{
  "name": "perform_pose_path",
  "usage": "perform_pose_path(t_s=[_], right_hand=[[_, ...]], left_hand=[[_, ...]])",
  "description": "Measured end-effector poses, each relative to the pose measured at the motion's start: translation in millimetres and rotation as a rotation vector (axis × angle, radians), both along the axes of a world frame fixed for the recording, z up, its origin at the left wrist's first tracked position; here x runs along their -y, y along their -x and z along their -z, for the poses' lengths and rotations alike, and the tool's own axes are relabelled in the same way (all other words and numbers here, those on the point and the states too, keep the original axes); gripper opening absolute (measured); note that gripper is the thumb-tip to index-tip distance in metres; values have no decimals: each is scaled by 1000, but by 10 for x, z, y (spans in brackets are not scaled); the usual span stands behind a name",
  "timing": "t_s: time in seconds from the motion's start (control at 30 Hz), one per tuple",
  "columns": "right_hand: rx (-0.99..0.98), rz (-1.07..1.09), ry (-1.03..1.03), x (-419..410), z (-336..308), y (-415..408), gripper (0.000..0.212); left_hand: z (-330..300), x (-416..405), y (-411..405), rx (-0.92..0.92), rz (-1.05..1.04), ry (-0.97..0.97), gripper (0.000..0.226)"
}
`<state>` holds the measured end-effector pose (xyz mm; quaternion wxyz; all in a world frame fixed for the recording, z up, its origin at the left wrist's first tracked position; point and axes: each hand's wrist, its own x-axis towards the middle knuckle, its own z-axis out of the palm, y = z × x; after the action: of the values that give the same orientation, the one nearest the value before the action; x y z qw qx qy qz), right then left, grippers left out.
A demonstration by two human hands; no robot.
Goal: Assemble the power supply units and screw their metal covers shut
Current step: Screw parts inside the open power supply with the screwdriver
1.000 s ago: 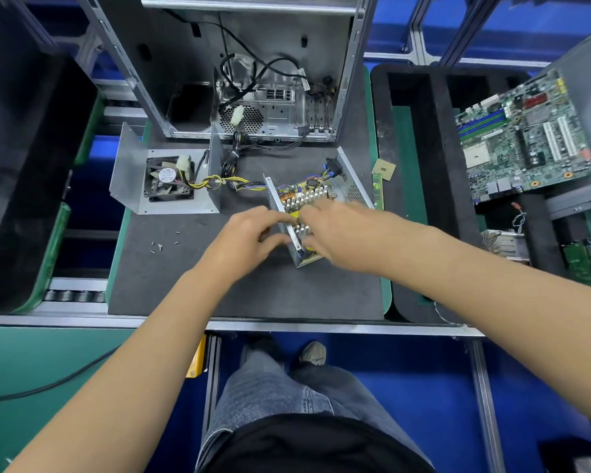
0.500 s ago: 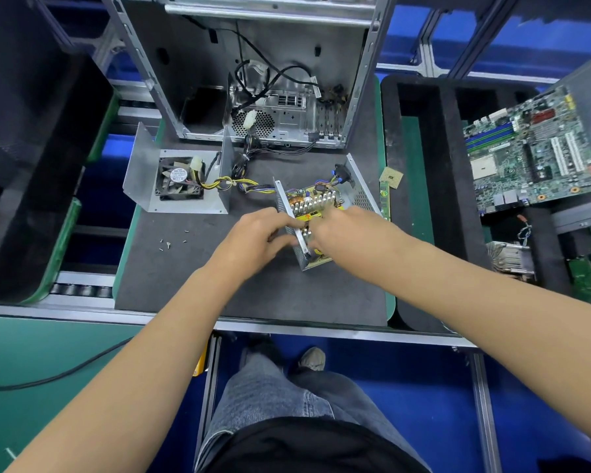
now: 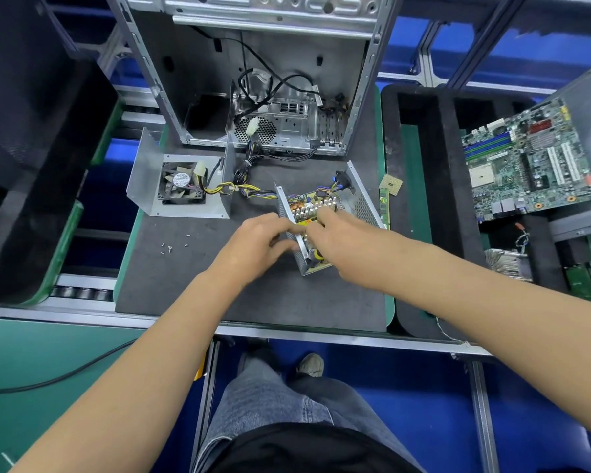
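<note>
Power supply chassis (image 3: 362,206), open with its circuit board showing, sits near the grey mat's (image 3: 185,302) right edge. Left hand (image 3: 256,244) grips its perforated left wall; right hand (image 3: 338,233) reaches inside, grasp unclear. Fan cover (image 3: 181,182) lies leftward, label unreadable; loose screws (image 3: 171,246) nearby.

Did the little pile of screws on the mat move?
No. The small loose silver screws lie in the same spot on the dark grey foam mat, below the fan cover's corner.

Bare forearms — grey-blue jeans (image 3: 273,401), black top (image 3: 307,448), pale shoe (image 3: 310,365).
</note>
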<state>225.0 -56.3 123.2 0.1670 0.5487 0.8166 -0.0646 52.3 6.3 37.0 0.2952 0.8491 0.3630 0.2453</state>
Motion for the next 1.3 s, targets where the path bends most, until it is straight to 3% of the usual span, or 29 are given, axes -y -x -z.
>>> perform_pose_path(t_s=[0.13,0.23,0.3,0.37,0.53,0.63,0.8,0.9,1.03,1.2,1.3], right_hand=[[23,63,-12,5,7,52,17],[-84,80,-2,41,23,26,31],[-52,-18,-71,71,29,5,41],[41,-75,-98,71,30,20,37],[21,108,21,79,-2,9,30],[20,-3,-42,133,18,-35,41],[90,18,-49,76,11,67,14],[18,123,29,89,17,37,18],[-10,-42,-49,154,-15,11,42],[102,-38,-55,16,-97,114,24],[60,70,21,8,-55,140,24]], left_hand=[[2,16,-4,34,-11,27,27],[6,-1,-5,14,-10,21,24],[11,-4,-7,6,-16,23,24],[8,-1,-7,13,-17,26,26],[13,-1,-13,33,-19,36,28],[19,5,-10,28,-18,30,28],[15,8,-17,40,-27,44,29],[14,4,-16,38,-25,45,28],[21,10,-18,33,-41,46,29],[13,0,-20,16,-35,60,29],[-17,-8,-13,3,-30,63,26]])
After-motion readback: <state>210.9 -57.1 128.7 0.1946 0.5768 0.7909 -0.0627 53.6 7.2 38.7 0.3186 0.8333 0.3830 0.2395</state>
